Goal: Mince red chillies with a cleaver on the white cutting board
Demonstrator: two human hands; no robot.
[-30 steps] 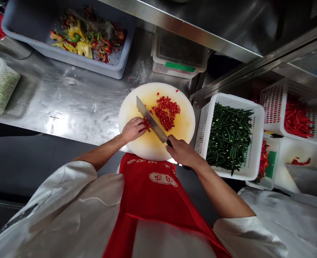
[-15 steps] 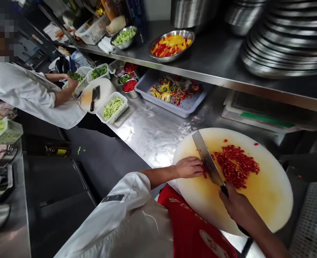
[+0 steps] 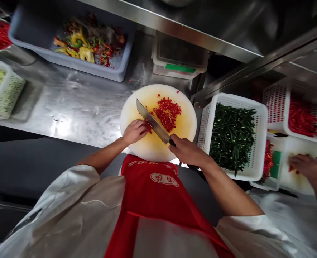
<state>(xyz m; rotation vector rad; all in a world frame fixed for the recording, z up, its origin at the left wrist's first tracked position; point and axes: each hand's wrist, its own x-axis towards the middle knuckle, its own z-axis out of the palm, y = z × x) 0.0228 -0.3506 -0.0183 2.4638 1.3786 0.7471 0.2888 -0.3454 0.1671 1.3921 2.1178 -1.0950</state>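
Observation:
My right hand point(image 3: 186, 149) is wrapped around the black handle of a broad kitchen knife point(image 3: 153, 122). The blade points up and to the left across a round white cutting board point(image 3: 158, 152) stained yellow in the middle. Left of the blade, my left hand point(image 3: 135, 131) has its fingers bent together, pressing on red chili peppers point(image 3: 148, 127). Only the ends of these peppers show past the fingertips, close to the blade. On the other side of the knife lies a loose heap of chopped red chili point(image 3: 168, 114), with a few stray bits near the board's far edge.
Behind the board are a grey-blue tub point(image 3: 77, 63) of vegetable scraps and a lidded plastic box point(image 3: 179, 53). A white basket point(image 3: 259, 143) of green chilies stands at right. Beyond it a co-worker's hand point(image 3: 306, 166) is over another board. A steel shelf edge point(image 3: 174, 25) overhangs.
My view has swung to the right, bringing the green chili basket and a different co-worker's hand into sight. Both hands keep nearly the same places on the board and knife.

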